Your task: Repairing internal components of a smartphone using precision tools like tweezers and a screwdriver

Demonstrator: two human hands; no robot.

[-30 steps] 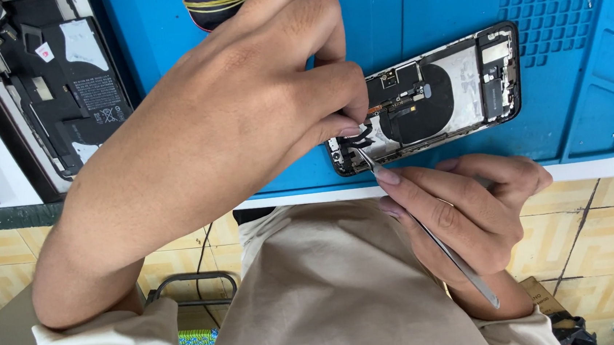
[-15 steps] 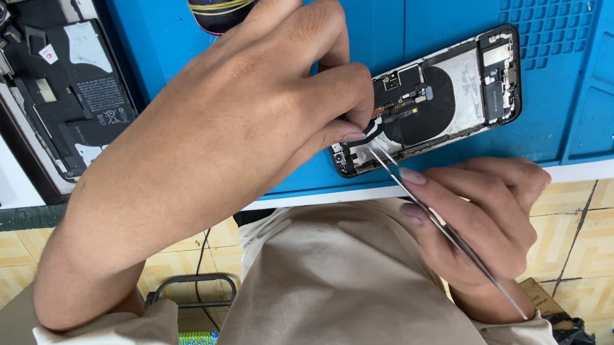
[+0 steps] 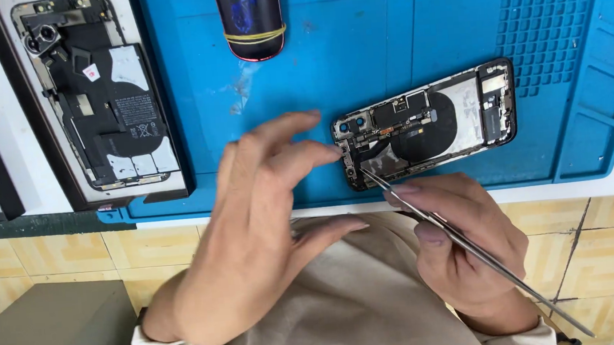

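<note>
Holding a pair of slim metal tweezers (image 3: pixel 466 244) pinched between thumb and fingers, the right hand (image 3: pixel 466 244) is hovering just off the near edge of the tabletop (image 3: pixel 324 209), with the tweezer tips reaching into the lower camera-end corner of the opened phone (image 3: pixel 427 123). The left hand (image 3: pixel 260 220) is floating beside it with its fingers spread and loosely curled, holding nothing, one fingertip lying right at the phone's near corner; whether it is actually touching the frame I cannot tell. The phone is lying on the blue work mat (image 3: pixel 356 52), tilted slightly, with its screen already off and its boards, flex cables and round charging coil exposed, so by my judgement the opening is done and the work is now sitting in the fine stage of picking at a small part or connector near that corner; the rest of the internals are looking to be in place. Room is being squeezed on the near side, where the phone is resting near the mat's front lip and the tabletop edge. Farther back, open mat is stretching toward a dark cylinder with yellow bands (image 3: pixel 249 18), while a second opened phone (image 3: pixel 93 94) is lying well apart at far left and the mat's gridded tray section (image 3: pixel 551 22) is bounding the far right.
</note>
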